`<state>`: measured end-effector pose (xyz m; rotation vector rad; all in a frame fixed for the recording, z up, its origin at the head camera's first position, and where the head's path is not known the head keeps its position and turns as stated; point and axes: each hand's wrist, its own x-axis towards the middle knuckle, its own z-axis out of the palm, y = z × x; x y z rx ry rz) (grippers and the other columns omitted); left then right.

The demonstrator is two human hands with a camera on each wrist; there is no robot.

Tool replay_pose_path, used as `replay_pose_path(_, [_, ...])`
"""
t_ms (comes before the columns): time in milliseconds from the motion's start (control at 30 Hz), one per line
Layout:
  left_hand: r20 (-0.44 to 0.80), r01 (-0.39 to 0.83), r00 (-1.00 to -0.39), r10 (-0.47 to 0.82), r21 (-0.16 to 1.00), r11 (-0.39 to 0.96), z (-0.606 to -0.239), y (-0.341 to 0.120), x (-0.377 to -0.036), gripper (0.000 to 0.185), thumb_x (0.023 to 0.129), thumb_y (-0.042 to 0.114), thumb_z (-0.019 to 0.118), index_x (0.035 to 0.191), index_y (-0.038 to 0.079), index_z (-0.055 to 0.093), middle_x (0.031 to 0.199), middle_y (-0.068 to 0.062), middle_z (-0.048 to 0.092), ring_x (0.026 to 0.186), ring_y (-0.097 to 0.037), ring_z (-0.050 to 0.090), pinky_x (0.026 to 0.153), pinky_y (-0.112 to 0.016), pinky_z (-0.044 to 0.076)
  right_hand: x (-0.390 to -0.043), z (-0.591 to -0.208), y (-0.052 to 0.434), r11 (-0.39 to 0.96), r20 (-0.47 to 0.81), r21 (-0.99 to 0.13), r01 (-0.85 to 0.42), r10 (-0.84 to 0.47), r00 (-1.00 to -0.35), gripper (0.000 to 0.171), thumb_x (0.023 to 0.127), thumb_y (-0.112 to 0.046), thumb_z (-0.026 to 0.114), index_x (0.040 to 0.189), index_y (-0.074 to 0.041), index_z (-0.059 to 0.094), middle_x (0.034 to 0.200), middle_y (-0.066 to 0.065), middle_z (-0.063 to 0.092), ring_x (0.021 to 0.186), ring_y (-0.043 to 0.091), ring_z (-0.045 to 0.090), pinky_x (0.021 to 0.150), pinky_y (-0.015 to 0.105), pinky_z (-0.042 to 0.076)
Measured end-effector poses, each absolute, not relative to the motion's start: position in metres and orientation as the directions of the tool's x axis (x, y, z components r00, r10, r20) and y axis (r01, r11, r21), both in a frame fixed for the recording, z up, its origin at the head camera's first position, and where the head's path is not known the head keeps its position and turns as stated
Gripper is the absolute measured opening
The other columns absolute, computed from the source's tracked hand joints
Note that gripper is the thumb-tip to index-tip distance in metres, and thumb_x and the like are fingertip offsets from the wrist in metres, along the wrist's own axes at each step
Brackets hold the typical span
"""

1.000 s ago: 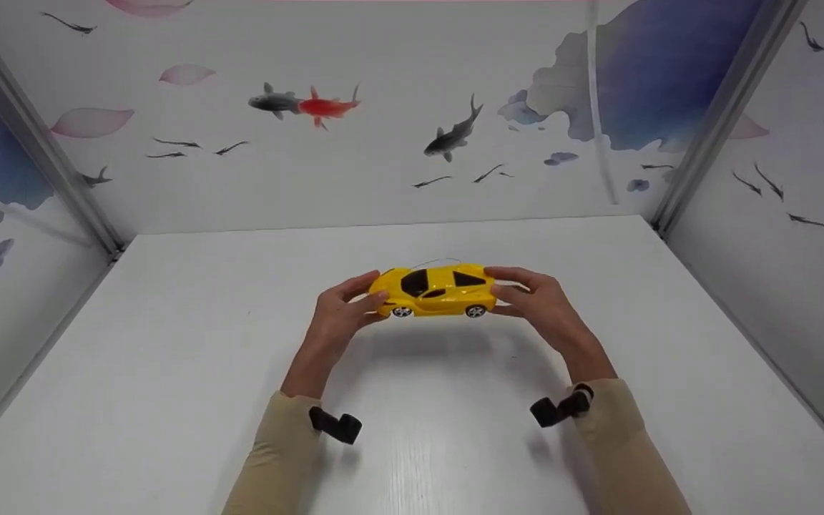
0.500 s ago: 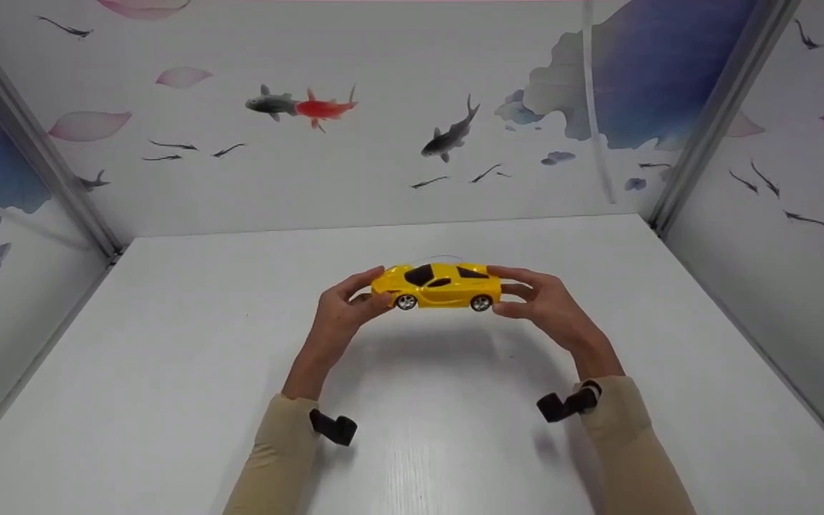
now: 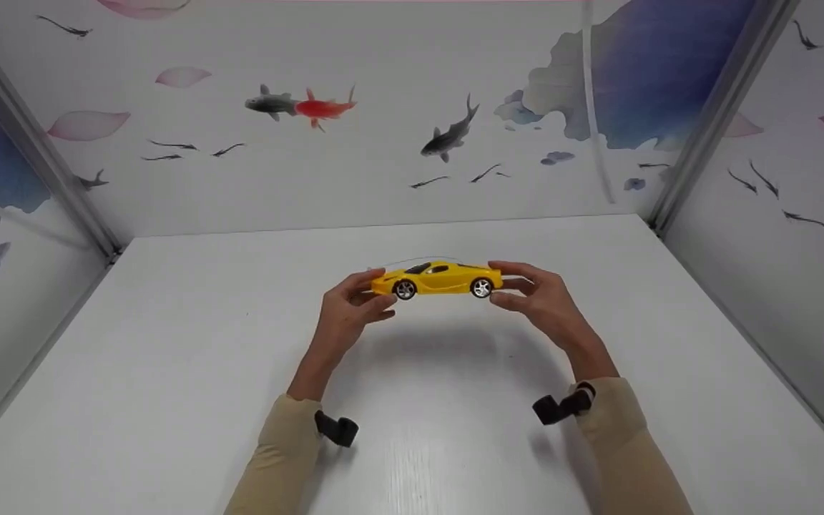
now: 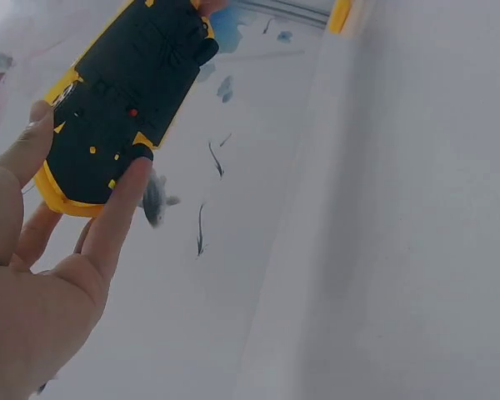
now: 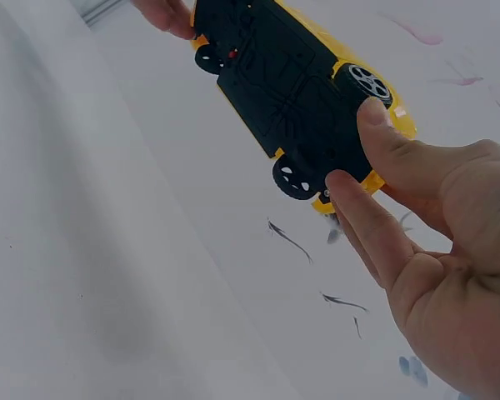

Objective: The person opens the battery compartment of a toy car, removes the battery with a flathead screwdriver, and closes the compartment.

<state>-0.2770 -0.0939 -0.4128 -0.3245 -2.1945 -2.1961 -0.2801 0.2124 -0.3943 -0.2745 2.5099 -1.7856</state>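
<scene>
A yellow toy car (image 3: 438, 280) with a black underside (image 5: 279, 87) is held level above the white table — side-on, silver wheels showing, gripped at both ends.

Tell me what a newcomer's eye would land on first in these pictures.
First the yellow toy car, held in the air above the middle of the white table, with the left hand gripping one end and the right hand the other. Next comes the red fish painted on the back wall, up and to the left of the car. The wrist views show the car's black underside.
</scene>
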Motion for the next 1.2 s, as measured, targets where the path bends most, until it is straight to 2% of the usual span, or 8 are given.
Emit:
replay_pose_path(100, [0.162,0.167,-0.981,0.105,0.985,0.04,-0.412,-0.092,-0.276,0.045,0.091,0.015,0.073,0.134,0.006,0.062,0.124,-0.017,0.064,0.104,-0.021,0.069,0.083,-0.035,0.062,-0.281,-0.396,0.209,0.299,0.097,-0.946,-0.127,-0.111,-0.989,0.047,0.091,-0.011,0.072,0.137,-0.012,0.061,0.137,0.013,0.061,0.118,0.025,0.065,0.099,0.03,0.055])
replay_pose_path(267, [0.198,0.204,-0.975,0.102,0.977,0.056,-0.411,-0.092,-0.275,0.037,0.093,0.015,0.07,0.128,0.005,0.065,0.114,-0.017,0.069,0.101,-0.026,0.071,0.078,-0.038,0.063,-0.284,-0.398,0.205,0.195,0.11,-0.974,-0.114,-0.032,-0.993,0.045,0.093,-0.006,0.068,0.137,-0.002,0.06,0.129,0.02,0.06,0.108,0.023,0.07,0.09,0.026,0.059])
replay_pose_path(467, [0.196,0.204,-0.974,0.115,0.978,0.054,-0.413,-0.092,-0.276,0.033,0.094,0.013,0.069,0.126,0.005,0.066,0.115,-0.018,0.069,0.1,-0.025,0.073,0.078,-0.038,0.063,-0.284,-0.399,0.204,0.185,0.092,-0.979,-0.09,0.001,-0.996,0.046,0.095,-0.008,0.067,0.139,-0.003,0.058,0.13,0.019,0.059,0.099,0.01,0.07,0.087,0.025,0.059])
replay_pose_path(733, [0.182,0.183,-0.981,0.072,0.983,0.019,-0.416,-0.091,-0.277,0.03,0.096,0.015,0.067,0.123,0.002,0.066,0.121,-0.019,0.066,0.105,-0.025,0.071,0.08,-0.038,0.063,-0.283,-0.398,0.202,0.248,0.102,-0.964,-0.092,0.028,-0.994,0.046,0.094,-0.018,0.07,0.138,-0.005,0.06,0.131,0.017,0.061,0.101,0.008,0.066,0.085,0.02,0.059])
replay_pose_path(900, [0.155,0.153,-0.986,0.055,0.988,-0.037,-0.416,-0.09,-0.279,0.03,0.097,0.013,0.066,0.123,-0.001,0.064,0.124,-0.018,0.063,0.114,-0.028,0.068,0.087,-0.036,0.06,-0.283,-0.398,0.2,0.237,0.067,-0.97,-0.055,0.043,-0.997,0.047,0.094,-0.026,0.071,0.137,-0.01,0.061,0.131,0.014,0.063,0.101,0.009,0.069,0.088,0.021,0.058])
replay_pose_path(1033, [0.113,0.11,-0.992,0.051,0.992,-0.069,-0.415,-0.088,-0.278,0.03,0.098,0.016,0.065,0.122,-0.002,0.061,0.126,-0.018,0.06,0.12,-0.028,0.065,0.093,-0.033,0.057,-0.283,-0.399,0.198,0.208,0.039,-0.978,-0.031,0.033,-0.999,0.047,0.095,-0.029,0.069,0.138,-0.013,0.061,0.137,0.013,0.062,0.107,0.014,0.069,0.089,0.024,0.058])
replay_pose_path(1200, [0.116,0.107,-0.99,0.076,0.988,-0.107,-0.415,-0.086,-0.276,0.033,0.1,0.019,0.062,0.123,-0.003,0.057,0.123,-0.02,0.059,0.111,-0.028,0.068,0.092,-0.038,0.059,-0.283,-0.399,0.198,0.18,0.034,-0.983,-0.031,0.016,-0.999,0.049,0.096,-0.032,0.067,0.14,-0.013,0.058,0.144,0.013,0.057,0.116,0.021,0.068,0.087,0.025,0.06])
